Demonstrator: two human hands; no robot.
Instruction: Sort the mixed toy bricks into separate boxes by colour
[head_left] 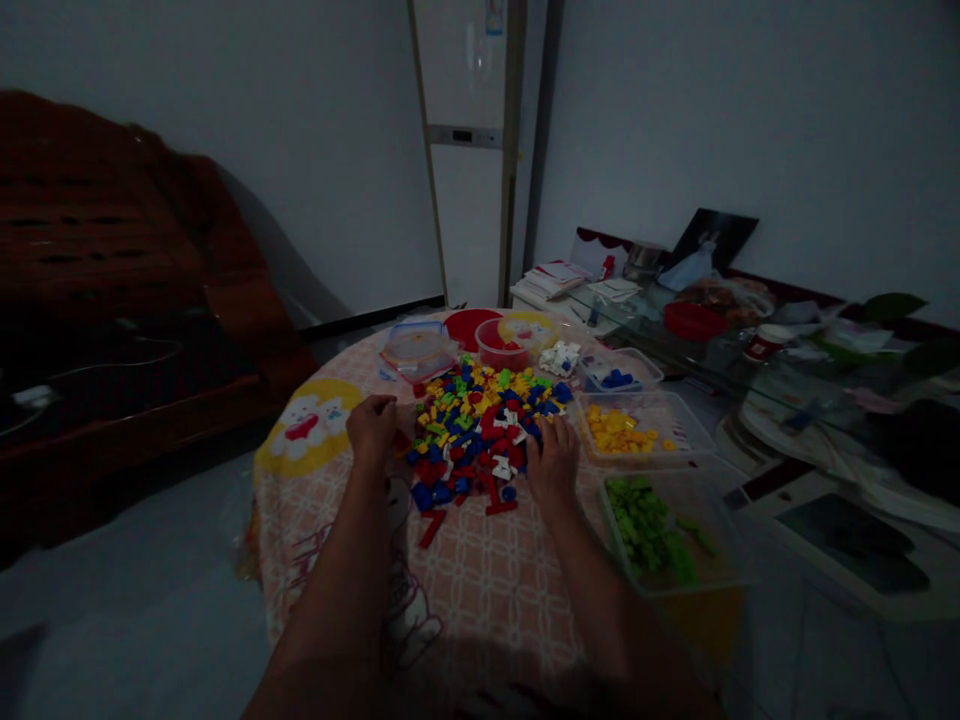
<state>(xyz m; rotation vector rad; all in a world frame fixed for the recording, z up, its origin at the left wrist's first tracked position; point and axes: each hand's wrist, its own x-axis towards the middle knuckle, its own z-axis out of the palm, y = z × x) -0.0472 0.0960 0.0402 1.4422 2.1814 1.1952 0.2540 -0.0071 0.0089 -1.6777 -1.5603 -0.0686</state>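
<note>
Bare forearms [337,600] stretch over a pink patterned tablecloth [502,590] on a round table, seen through the head camera I monitor from afar. Between the two hands lies a loose heap of toy bricks [469,420] in red, blue, yellow, green and white, spread over the middle of the cloth. At its left edge, the left hand [373,428] is raised with fingers curled and tips drawn close; from my remote post I cannot tell whether a piece sits between them. Opposite, the right hand [553,458] reaches down at the heap's right edge, fingers bent and slightly apart, though I cannot tell what the tips grip. Nearer the camera than the heap, a red brick [431,529] lies alone on the cloth. Along the right side, I count clear tubs of sorted pieces: green bricks [649,530] nearest, yellow bricks [619,432] beyond, then a few blue bricks [617,379]. White bricks [560,357] cluster past the heap, beside a reddish clear bowl [502,345].
</note>
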